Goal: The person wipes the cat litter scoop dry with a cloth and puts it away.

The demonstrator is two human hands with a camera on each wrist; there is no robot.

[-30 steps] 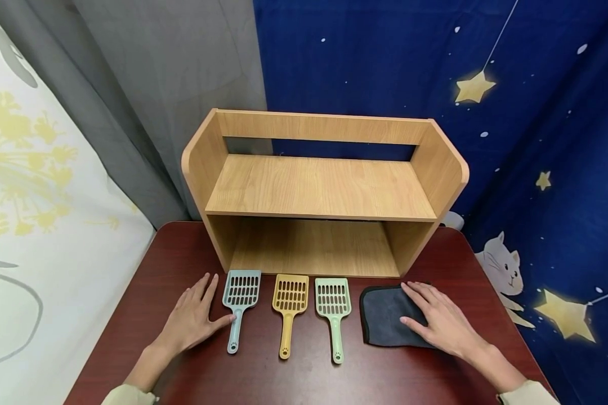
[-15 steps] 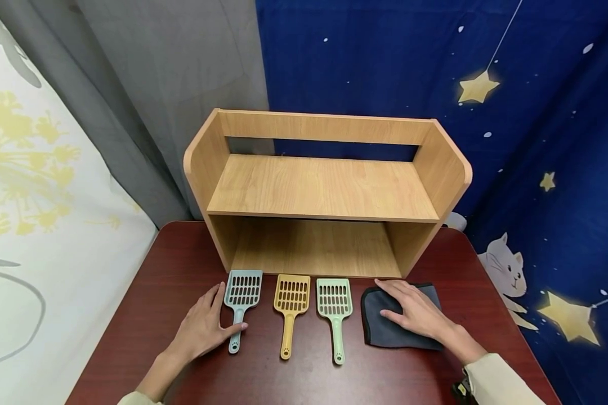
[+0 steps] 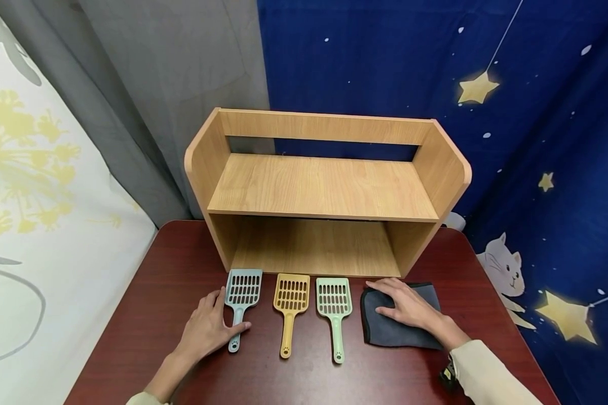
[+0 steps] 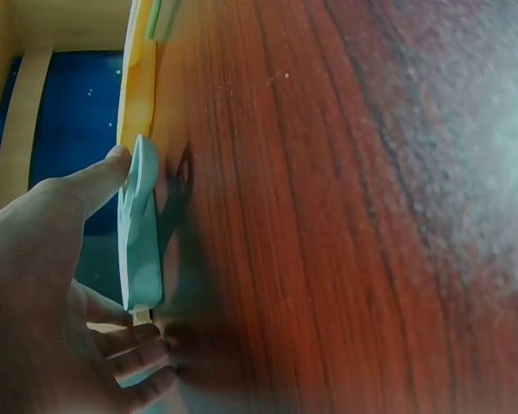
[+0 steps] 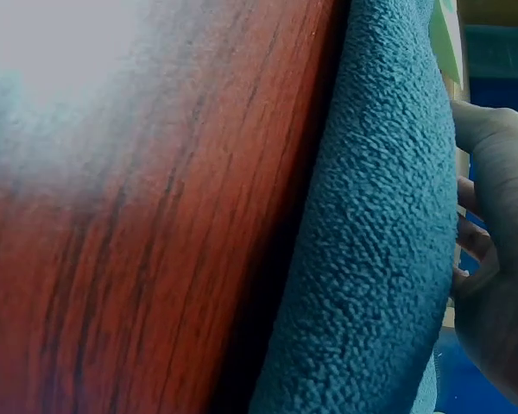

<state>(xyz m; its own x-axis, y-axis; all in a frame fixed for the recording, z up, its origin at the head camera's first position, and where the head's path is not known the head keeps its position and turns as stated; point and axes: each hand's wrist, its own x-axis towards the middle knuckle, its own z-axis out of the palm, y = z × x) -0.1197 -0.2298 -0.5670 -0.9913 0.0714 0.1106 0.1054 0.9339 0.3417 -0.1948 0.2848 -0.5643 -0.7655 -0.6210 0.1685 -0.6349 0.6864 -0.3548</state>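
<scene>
Both hands had been shifted since a second earlier: the left hand (image 3: 205,328) had been brought toward three o'clock, until the handle of the blue scoop (image 3: 238,310) was crossed by its thumb, and the right hand (image 3: 407,306) had been drawn toward nine o'clock over the dark folded cloth (image 3: 385,333). All three scoops had been left in place. The left fingers were held loosely beside the blue scoop; whether its handle was pressed by the thumb could not be told. The right hand was laid on the cloth with relaxed fingers, and part of the fabric was covered by it.

At three o'clock from the blue scoop, the yellow scoop (image 3: 290,312) and then the green scoop (image 3: 335,316) were lined up, well apart from the hands, with every handle pointed roughly toward six o'clock. Just beyond their slotted heads, at twelve o'clock, the way was blocked by a two-tier wooden shelf (image 3: 324,185).

Everything was supported by a glossy red-brown table (image 3: 263,379). Its far side was backed by a grey curtain (image 3: 182,56) toward eleven o'clock and a starry blue curtain (image 3: 375,67) toward one; a flowered white cloth (image 3: 86,253) was hung at nine.
</scene>
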